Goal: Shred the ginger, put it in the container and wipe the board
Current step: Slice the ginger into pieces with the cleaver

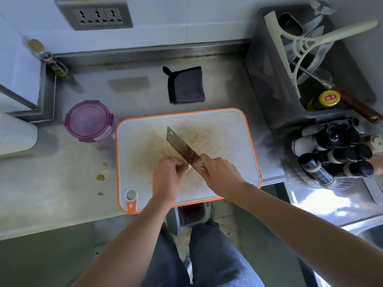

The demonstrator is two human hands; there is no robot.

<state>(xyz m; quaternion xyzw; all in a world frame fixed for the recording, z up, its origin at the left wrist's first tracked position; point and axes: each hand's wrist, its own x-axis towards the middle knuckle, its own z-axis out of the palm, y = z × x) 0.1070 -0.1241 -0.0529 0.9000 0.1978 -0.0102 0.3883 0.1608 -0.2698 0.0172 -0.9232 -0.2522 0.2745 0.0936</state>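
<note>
Table (62,204) carries the orange-rimmed board (232,141), with the lidded purple container (89,121) just left of it. On the board the right hand (219,170) grips the cleaver (182,146); the left hand (167,175) holds the ginger (173,154) under curled fingers, directly beside the blade's left face.

Head-worn view, steeply down onto board (238,146)

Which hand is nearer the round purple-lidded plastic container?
Left. The left hand pins ginger right of the container; the right hand, gripping the steel cleaver, is farther right.
</note>
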